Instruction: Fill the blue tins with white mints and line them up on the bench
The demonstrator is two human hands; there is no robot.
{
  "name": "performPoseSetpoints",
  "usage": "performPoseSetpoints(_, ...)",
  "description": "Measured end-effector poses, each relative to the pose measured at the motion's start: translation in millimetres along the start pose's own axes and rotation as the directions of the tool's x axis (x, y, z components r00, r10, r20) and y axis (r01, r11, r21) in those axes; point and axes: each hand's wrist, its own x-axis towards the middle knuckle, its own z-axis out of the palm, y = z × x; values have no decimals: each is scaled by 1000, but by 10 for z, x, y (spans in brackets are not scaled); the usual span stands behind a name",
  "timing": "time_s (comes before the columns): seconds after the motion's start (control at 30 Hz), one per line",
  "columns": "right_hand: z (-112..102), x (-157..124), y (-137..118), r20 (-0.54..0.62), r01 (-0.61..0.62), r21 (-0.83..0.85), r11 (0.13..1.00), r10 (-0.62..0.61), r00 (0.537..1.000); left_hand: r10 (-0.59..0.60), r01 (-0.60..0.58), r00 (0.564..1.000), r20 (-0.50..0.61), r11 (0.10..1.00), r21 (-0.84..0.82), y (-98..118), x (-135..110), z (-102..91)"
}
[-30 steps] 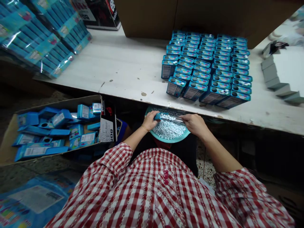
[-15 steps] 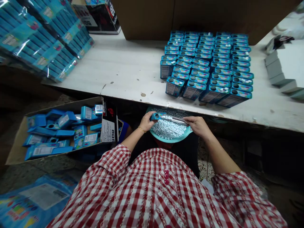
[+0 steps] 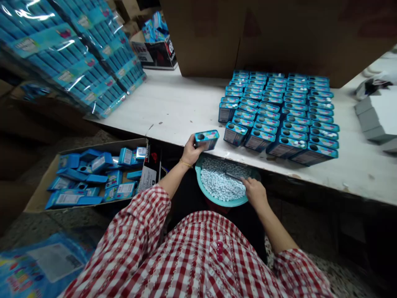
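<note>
Clasps the left end of a box [image 3: 207, 140] in the curled fingers of the left hand [image 3: 190, 154], at the near edge of the table [image 3: 176, 107]; cannot tell whether touching it. Holds it upright with the round hole on top, probably to guard against spilling. Pinches a metal tool [image 3: 233, 176] in the bent fingers of the right hand [image 3: 256, 193], dipping its far end into pellets [image 3: 217, 186] in a basin [image 3: 223, 203], set low just by the table's near edge, perhaps to catch drops. Farther out, on the right, close rows of boxes [image 3: 268, 115], all upright with holes up, likely packed tight to prop one another; too small to read their bright print. On the near left, a carton [image 3: 150, 171] of jumbled boxes [image 3: 101, 161], with white labels and unreadable fine print. On the far left, wrapped packs [image 3: 77, 62] with blurred labels, then another carton [image 3: 155, 54] with cut-off letters, perhaps "er". In the near left corner, a bag [image 3: 46, 258] with coloured lettering, too blurred to spell out.
</note>
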Motion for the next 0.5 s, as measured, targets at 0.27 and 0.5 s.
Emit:
performPoseSetpoints(0.27,213,-269,-184,-46,-10,138,990,16,999,-47,59,985,165,996,-68,-391,1263,686)
performPoseSetpoints(0.5,190,-271,-47,-156,44,144,989,-21,988,31,4,980,-194,984,178,-628,798,-319)
